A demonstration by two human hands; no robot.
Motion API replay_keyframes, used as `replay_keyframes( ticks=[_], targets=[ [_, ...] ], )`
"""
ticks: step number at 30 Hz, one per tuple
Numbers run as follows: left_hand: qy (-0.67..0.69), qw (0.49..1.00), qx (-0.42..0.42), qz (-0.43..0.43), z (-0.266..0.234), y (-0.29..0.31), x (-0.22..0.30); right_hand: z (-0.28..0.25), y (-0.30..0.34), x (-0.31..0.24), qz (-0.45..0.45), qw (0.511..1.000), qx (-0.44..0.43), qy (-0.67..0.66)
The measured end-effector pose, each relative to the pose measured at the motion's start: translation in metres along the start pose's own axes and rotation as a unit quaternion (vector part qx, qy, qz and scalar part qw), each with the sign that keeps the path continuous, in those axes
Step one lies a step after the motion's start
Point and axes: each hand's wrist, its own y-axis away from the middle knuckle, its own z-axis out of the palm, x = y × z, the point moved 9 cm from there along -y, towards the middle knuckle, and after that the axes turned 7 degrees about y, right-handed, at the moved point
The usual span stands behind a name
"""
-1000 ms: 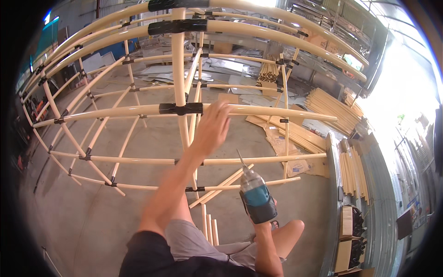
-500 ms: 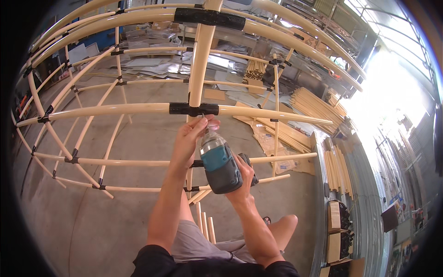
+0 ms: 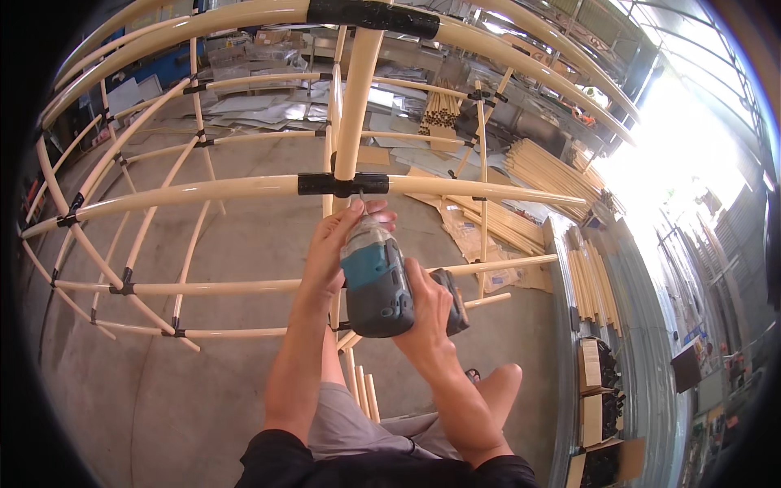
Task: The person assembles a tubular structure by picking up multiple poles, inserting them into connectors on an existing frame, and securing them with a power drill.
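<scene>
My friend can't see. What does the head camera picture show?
A person's right hand holds a teal and grey drill up to a black joint on a frame of cream pipes, the left hand at its front.

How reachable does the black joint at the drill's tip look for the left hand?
Probably yes: the left hand is just below the black joint, at the nose of the drill, and the way up looks free.

"What's hidden?"
"The handle of the cordless drill (image 3: pixel 376 285), behind the right grip (image 3: pixel 427 313); the tip of the bit (image 3: pixel 361 196) is too small on my feed."
"Cut off?"
"Black shirt (image 3: pixel 382 472), lower edge."
</scene>
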Motion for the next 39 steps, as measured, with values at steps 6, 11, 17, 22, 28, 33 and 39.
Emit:
replay_keyframes(
  ticks=[6,11,17,22,28,33,39],
  targets=[
    [-0.012,1.000,0.014,0.015,-0.012,0.007,-0.004,0.000,-0.002,0.005,-0.024,1.000,-0.005,0.015],
    [-0.064,0.996,0.062,0.024,-0.052,0.012,-0.036,0.002,0.006,0.016,0.006,0.999,-0.003,-0.040],
    [-0.149,0.979,0.137,0.034,-0.103,0.046,-0.037,0.003,0.000,0.005,-0.012,1.000,0.008,-0.006],
    [-0.239,0.953,0.172,0.073,-0.098,0.078,-0.034,-0.006,-0.006,0.006,-0.002,0.999,-0.040,0.002],
    [-0.404,0.903,0.140,0.047,-0.138,0.106,-0.035,0.003,0.013,-0.008,0.012,0.999,0.020,-0.029],
    [-0.323,0.933,0.124,-0.098,-0.124,0.108,-0.074,0.040,0.092,0.075,0.000,0.988,0.117,-0.099],
    [-0.236,0.937,0.145,-0.213,-0.144,0.099,-0.151,0.161,0.179,0.135,0.183,0.926,0.067,-0.323]
  ],
)
